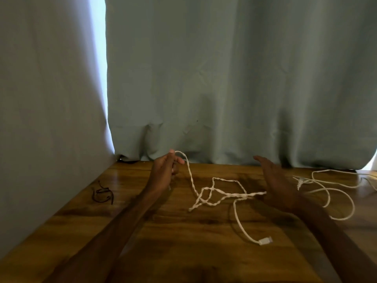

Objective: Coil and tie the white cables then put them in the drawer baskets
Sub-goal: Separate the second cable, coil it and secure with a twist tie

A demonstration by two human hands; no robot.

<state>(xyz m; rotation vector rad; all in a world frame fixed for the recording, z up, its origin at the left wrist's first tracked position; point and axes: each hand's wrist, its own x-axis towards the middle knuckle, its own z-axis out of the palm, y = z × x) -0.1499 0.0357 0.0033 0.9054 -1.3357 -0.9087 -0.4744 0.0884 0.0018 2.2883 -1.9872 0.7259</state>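
Observation:
A twisted white cable [216,190] lies tangled across the middle of the wooden table [183,231], its flat plug [265,240] near the front. My left hand [165,170] is raised at the back of the table and pinches one doubled end of this cable, lifting it. My right hand [273,176] hovers with straight fingers to the right; the cable runs up to its palm, and whether it touches is hidden. A second white cable [334,193] sprawls in loose loops on the right side of the table.
Small dark ties [102,194] lie on the table's left part. Grey-green curtains [224,78] hang right behind the table and along its left edge. No drawer or basket is in view.

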